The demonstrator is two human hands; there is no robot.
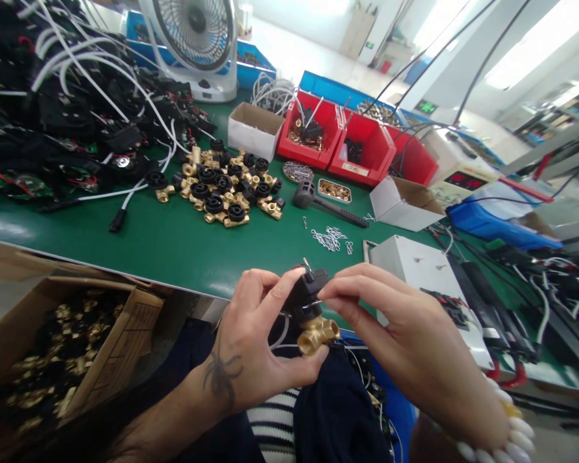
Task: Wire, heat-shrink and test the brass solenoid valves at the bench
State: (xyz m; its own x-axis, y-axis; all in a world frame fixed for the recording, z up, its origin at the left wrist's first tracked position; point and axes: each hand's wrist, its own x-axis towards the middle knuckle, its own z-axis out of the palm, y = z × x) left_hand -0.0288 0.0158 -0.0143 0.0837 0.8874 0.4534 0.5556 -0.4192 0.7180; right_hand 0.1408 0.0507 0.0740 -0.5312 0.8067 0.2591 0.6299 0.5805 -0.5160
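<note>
The left hand's (251,341) grip is closed around a brass valve (312,337) with a black housing (303,292), at the desk's (174,247) near edge. The right hand (395,321) has its fingertips nearly together at the housing; whether they pinch anything is unclear. Beyond lie metal clips (330,238), then a black hammer (335,209) before red bins (364,151), fittings (224,193) heaped leftward.

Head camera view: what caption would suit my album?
A left hand holds a brass-coloured pipe fitting topped by a black housing, the right hand close beside it, at a green workbench.
</note>
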